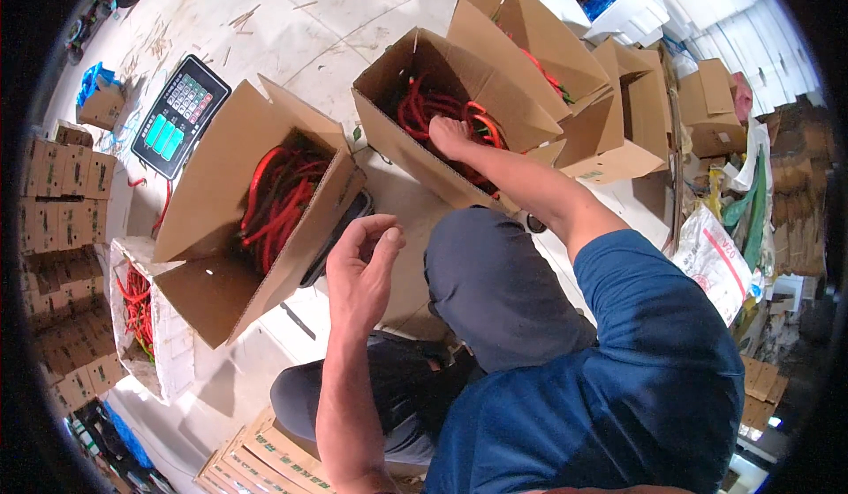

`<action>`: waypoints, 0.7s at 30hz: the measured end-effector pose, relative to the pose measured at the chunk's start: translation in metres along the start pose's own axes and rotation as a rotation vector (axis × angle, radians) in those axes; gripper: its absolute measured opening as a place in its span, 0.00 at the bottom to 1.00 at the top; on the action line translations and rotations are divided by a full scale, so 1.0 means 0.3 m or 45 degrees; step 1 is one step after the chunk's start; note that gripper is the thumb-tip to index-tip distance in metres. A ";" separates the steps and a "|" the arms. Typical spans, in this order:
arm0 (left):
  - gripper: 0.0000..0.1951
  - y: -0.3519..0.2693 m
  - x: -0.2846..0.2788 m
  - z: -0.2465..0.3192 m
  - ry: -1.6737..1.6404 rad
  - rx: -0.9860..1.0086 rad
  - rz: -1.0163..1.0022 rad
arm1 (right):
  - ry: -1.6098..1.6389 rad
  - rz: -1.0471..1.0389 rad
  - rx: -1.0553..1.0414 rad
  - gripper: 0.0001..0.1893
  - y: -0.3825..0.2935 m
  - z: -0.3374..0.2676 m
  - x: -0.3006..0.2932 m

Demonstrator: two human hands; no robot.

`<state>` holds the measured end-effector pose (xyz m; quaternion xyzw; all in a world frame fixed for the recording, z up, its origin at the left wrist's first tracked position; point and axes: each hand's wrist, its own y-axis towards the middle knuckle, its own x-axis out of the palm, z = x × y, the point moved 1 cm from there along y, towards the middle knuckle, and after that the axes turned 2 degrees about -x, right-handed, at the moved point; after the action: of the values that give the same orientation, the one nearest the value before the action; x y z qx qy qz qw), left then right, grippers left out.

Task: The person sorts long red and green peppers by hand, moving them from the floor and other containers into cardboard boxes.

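My right hand (450, 137) reaches down into an open cardboard box (430, 169) of long red chili peppers (421, 106). Its fingers point into the peppers and are hidden, so whether it grips any cannot be told. My left hand (363, 272) hovers above my lap, loosely curled, with no object visible in it. To its left, a second open cardboard box (205, 169) with raised flaps holds more red chili peppers (291, 189). This box rests on a dark-edged platform (344, 235), partly covered by it.
A digital scale display (179, 116) lies beyond the left box. At left stand a white foam box (173, 335) of chilies and stacked cartons (63, 176). Another cardboard box (523, 76) with chilies adjoins the right one. A printed white sack (712, 262) lies at right.
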<state>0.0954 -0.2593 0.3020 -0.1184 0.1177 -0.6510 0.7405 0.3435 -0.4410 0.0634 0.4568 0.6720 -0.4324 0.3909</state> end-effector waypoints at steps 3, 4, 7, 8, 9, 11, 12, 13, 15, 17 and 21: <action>0.11 0.004 0.001 -0.014 0.005 0.005 -0.015 | 0.027 0.067 0.024 0.11 -0.032 -0.044 -0.036; 0.11 0.003 -0.001 -0.013 -0.001 0.004 -0.008 | 0.061 0.036 0.053 0.14 -0.059 -0.063 -0.104; 0.10 0.004 0.004 -0.002 0.006 0.031 -0.020 | 0.261 0.073 -0.075 0.17 -0.077 -0.004 -0.249; 0.10 0.002 0.002 -0.002 -0.010 0.044 -0.017 | 0.415 0.139 -0.176 0.20 -0.077 0.041 -0.270; 0.11 -0.002 0.000 0.002 -0.017 0.045 -0.022 | 0.539 0.155 -0.248 0.21 -0.101 0.068 -0.334; 0.11 -0.012 -0.019 -0.019 -0.013 0.061 -0.004 | 0.736 0.143 -0.407 0.22 -0.154 0.080 -0.451; 0.11 -0.017 -0.022 -0.019 -0.029 0.070 -0.009 | 0.801 0.135 -0.477 0.23 -0.185 0.082 -0.517; 0.11 -0.025 -0.027 -0.022 -0.017 0.088 -0.008 | 0.597 0.520 -0.603 0.23 -0.227 0.064 -0.575; 0.11 -0.045 -0.024 -0.009 0.020 0.101 -0.009 | 0.842 0.121 -0.430 0.24 -0.241 0.092 -0.662; 0.12 -0.046 -0.014 -0.016 0.051 0.117 -0.021 | 1.090 -0.014 -0.234 0.24 -0.277 0.098 -0.745; 0.11 -0.076 -0.027 -0.020 0.081 0.182 -0.008 | 1.386 -0.070 -0.194 0.21 -0.302 0.033 -0.886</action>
<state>0.0711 -0.2544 0.3042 -0.0451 0.0940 -0.6636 0.7408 0.3321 -0.5426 0.3253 0.5671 0.8182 -0.0941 0.0073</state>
